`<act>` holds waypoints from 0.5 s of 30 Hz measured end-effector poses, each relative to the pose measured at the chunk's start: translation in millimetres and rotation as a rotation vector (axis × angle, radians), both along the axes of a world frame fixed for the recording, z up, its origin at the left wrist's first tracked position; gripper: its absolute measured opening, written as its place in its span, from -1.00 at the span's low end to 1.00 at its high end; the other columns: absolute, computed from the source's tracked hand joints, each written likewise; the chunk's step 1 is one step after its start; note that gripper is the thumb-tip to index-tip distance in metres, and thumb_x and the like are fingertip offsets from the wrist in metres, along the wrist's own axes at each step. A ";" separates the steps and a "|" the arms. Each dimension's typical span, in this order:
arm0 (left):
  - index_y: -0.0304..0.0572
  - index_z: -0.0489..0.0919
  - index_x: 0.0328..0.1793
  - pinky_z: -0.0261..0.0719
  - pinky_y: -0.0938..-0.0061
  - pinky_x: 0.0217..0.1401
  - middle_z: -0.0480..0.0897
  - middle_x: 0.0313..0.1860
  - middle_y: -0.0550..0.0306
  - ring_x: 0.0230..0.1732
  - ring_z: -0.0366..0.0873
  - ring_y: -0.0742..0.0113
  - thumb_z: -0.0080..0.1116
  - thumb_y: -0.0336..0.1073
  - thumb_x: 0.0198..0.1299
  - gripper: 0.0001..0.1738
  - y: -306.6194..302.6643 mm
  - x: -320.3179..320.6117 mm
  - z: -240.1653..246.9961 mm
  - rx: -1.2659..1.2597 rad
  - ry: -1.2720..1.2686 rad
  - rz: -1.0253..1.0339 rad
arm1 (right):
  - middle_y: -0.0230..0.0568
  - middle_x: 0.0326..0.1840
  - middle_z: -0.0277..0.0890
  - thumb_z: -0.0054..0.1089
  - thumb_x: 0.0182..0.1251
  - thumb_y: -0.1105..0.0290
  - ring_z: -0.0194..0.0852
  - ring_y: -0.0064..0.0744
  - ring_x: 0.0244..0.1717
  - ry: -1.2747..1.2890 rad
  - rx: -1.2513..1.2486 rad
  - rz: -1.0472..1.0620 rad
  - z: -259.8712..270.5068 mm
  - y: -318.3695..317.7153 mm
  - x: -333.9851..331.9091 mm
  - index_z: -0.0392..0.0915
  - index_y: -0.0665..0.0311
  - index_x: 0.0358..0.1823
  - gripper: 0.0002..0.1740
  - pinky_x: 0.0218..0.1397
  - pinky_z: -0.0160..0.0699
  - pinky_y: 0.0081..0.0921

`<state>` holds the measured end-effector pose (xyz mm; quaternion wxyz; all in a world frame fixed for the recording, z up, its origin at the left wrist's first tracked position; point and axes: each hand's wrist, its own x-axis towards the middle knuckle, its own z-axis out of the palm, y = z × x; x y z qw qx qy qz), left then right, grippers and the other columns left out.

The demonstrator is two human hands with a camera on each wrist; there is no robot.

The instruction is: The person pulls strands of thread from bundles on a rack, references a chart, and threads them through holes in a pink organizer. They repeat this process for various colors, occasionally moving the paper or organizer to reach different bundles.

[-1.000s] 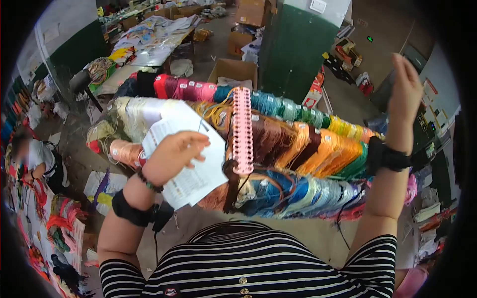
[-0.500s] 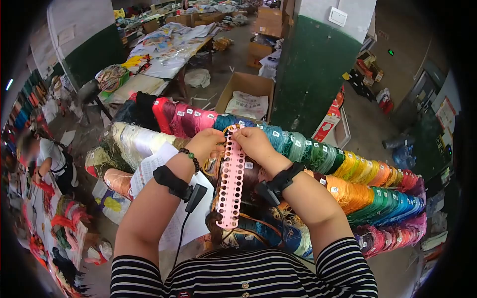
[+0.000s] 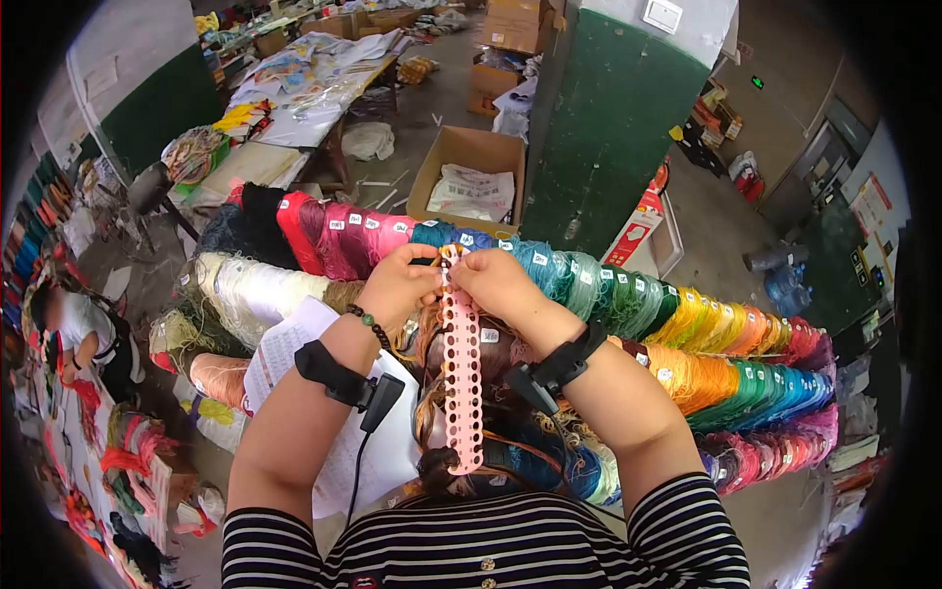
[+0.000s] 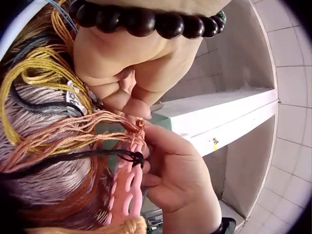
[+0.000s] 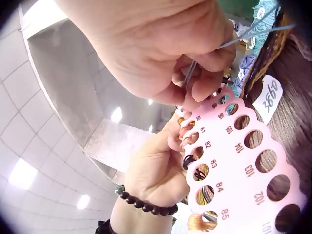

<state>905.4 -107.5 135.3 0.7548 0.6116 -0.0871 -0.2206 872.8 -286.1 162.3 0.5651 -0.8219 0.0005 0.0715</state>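
Note:
A pink thread card [image 3: 463,393] with numbered holes along both edges lies lengthwise over the thread bundles. At its far end, the left hand [image 3: 397,285] grips the card's edge beside the knotted holes. Close against it, the right hand [image 3: 496,280] pinches a blue-grey thread [image 5: 191,70] between thumb and fingers at the same end. Salmon-coloured threads [image 4: 73,131] and a black thread [image 4: 73,158] hang looped from holes along one side. Fingers partly hide the card's tip.
Rows of labelled thread bundles [image 3: 687,378] in many colours spread under and around the card. Printed sheets [image 3: 358,461] lie below the left forearm. Beyond stand an open cardboard box [image 3: 432,187] and a green-and-white pillar [image 3: 613,128]. Another person [image 3: 83,334] is at far left.
The right hand has come in from raised at the right, and the left has moved from over the papers. Both meet at the card's far end, staying there since half a second ago.

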 end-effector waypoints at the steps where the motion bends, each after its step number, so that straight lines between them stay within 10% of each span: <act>1: -0.32 0.30 0.25 0.46 0.75 -0.38 0.63 -0.19 0.06 -0.36 0.54 0.55 0.14 -0.56 0.20 -0.52 0.7 -0.9 0.4 -0.022 0.007 -0.005 | -0.18 -0.61 0.58 0.10 0.22 0.32 0.53 -0.46 -0.61 -0.014 -0.027 0.000 0.5 0.7 0.7 0.64 0.38 -0.47 -0.73 -0.49 0.49 -0.43; 14: -0.33 0.37 0.16 0.58 0.56 -0.23 0.66 -0.28 0.09 -0.28 0.64 0.43 0.18 -0.54 0.13 -0.55 29.6 -4.8 17.7 0.620 -0.530 0.037 | -0.30 -0.47 0.56 0.13 0.37 0.44 0.46 -0.60 -0.52 0.006 0.173 0.027 -21.2 1.3 -2.5 0.45 0.28 -0.23 -0.92 -0.52 0.40 -0.68; 15: -0.33 0.41 0.13 0.59 0.57 -0.18 0.67 -0.23 0.08 -0.24 0.64 0.42 0.16 -0.54 0.14 -0.60 28.2 -10.5 21.0 0.352 -0.348 0.039 | -0.30 -0.46 0.56 0.10 0.37 0.46 0.47 -0.60 -0.51 0.016 0.174 0.025 -24.2 1.9 -2.3 0.44 0.29 -0.22 -0.93 -0.52 0.39 -0.68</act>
